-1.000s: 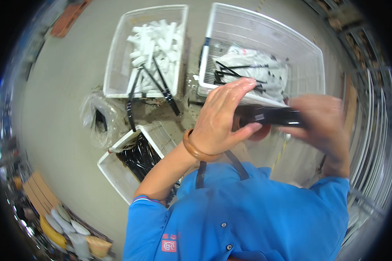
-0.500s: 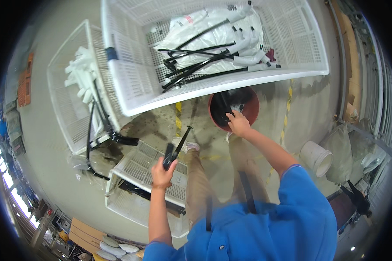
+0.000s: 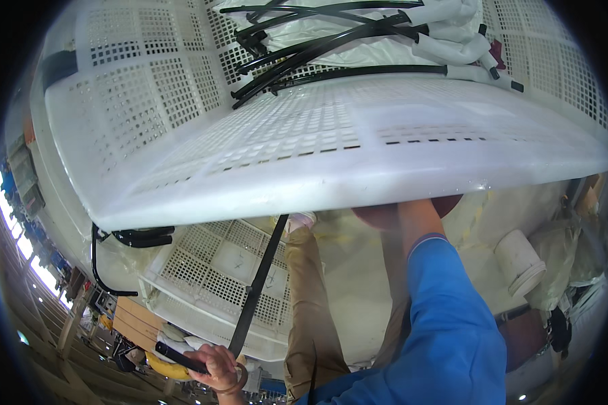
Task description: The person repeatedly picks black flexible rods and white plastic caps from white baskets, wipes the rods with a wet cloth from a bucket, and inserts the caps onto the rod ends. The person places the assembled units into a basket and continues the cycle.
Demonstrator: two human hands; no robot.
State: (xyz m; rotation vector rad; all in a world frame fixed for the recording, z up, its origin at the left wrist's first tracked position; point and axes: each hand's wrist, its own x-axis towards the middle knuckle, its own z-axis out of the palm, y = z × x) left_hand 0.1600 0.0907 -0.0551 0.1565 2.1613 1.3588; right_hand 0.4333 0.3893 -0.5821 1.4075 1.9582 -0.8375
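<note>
My left hand point(image 3: 216, 368), low at the left, is closed around the short black grip end of a tube point(image 3: 179, 356). A long black bar point(image 3: 258, 290) runs up from beside this hand to the rim of the big white crate; I cannot tell whether it is one piece with the grip. My right forearm point(image 3: 419, 217) reaches down toward the red bucket point(image 3: 378, 216). The crate's near wall hides my right hand and most of the bucket. Inside the large white crate point(image 3: 304, 185), black tubes point(image 3: 324, 50) with pale wrapped ends lie crossed over white plastic bags.
A low, perforated white crate point(image 3: 213, 260) stands by my legs. Bent black tubes point(image 3: 101, 270) stick out left of it. A white bucket point(image 3: 520, 263) is on the floor at the right, beside stuffed translucent sacks point(image 3: 567, 243).
My view has moved closer over the large crate, whose near wall now covers my right hand. My left hand has come lower and nearer to me, still with the black tube in it.
</note>
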